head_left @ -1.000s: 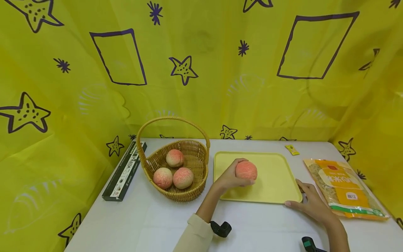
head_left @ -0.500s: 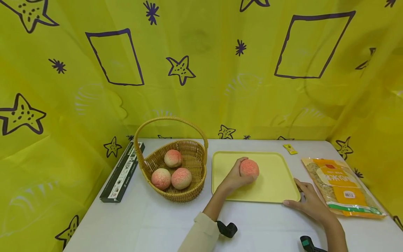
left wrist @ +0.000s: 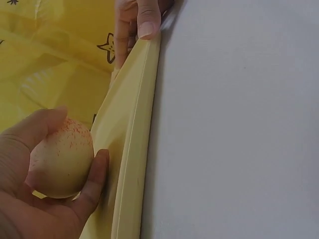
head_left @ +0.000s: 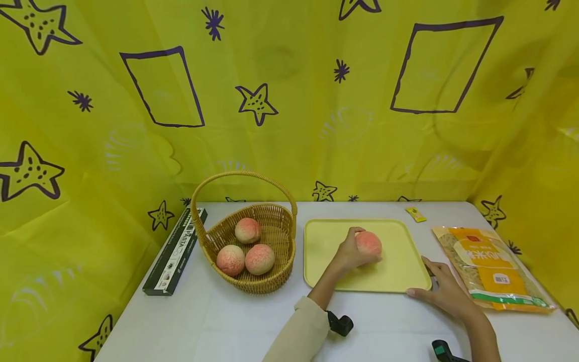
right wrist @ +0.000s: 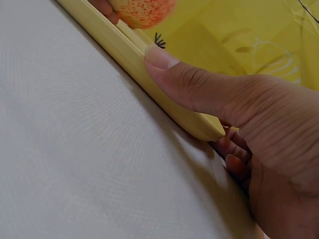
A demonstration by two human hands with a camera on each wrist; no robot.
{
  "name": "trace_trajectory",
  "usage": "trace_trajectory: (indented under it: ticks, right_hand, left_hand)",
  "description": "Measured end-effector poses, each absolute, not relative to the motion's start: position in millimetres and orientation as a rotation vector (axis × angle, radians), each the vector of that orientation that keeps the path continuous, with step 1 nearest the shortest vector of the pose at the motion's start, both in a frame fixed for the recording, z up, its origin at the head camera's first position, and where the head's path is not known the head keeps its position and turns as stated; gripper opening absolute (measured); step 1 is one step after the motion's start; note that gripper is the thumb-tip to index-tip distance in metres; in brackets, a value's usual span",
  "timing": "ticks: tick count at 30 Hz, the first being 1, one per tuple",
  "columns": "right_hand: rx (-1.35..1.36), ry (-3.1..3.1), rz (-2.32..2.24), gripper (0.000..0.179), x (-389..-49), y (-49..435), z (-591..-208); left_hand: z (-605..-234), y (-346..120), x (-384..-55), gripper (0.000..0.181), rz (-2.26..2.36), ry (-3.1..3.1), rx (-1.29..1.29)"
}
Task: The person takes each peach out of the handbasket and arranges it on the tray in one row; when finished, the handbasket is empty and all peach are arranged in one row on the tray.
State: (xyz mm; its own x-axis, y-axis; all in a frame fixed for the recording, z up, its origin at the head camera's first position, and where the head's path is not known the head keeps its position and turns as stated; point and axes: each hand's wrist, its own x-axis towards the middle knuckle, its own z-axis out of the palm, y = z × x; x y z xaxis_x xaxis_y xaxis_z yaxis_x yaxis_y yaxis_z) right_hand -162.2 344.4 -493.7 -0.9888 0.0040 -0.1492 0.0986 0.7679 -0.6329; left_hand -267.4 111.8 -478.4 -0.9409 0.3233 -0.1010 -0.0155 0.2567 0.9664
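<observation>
In the head view my left hand [head_left: 349,254] grips a pink and cream peach [head_left: 369,244] over the middle of the yellow tray [head_left: 393,274]. Seen from the left wrist, thumb and fingers wrap the peach [left wrist: 65,162] from both sides, close above the tray's surface. My right hand [head_left: 445,290] pinches the tray's near right corner. In the right wrist view its thumb [right wrist: 199,89] lies on the rim while the other fingers go beneath, partly hidden. Left of the tray stands a wicker basket [head_left: 267,286] holding a back peach [head_left: 248,230], a left peach [head_left: 230,260] and a right peach [head_left: 260,259].
A black pasta box [head_left: 172,259] lies left of the basket, whose tall handle [head_left: 244,174] arches upward. To the right of the tray is an orange food bag [head_left: 495,271]. A small yellow packet [head_left: 415,214] lies behind the tray. Yellow patterned curtain [head_left: 298,146] surrounds the white table [head_left: 226,327].
My left hand has carried the peach rightward across the tray, from left of its middle. The right hand stays at the tray's corner. The head view has shifted slightly.
</observation>
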Motion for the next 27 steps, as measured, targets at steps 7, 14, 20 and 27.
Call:
trace_trajectory:
  ticks: [7, 14, 20, 27]
  right_hand:
    - [0.063, 2.827, -1.054, 0.108, -160, 345, -493]
    - [0.046, 2.832, -1.069, 0.107, -161, 345, -495]
    - [0.059, 2.816, -1.071, 0.109, -163, 345, -496]
    - [0.055, 2.823, -1.078, 0.108, -162, 346, -497]
  left_hand:
    - [-478, 130, -268, 0.072, 1.699, 2.275, 0.276]
    - [-479, 139, -270, 0.073, 1.604, 2.331, 0.385]
    - [-477, 142, -272, 0.076, 1.569, 2.299, 0.391]
    - [-478, 153, -273, 0.075, 1.516, 2.431, 0.396]
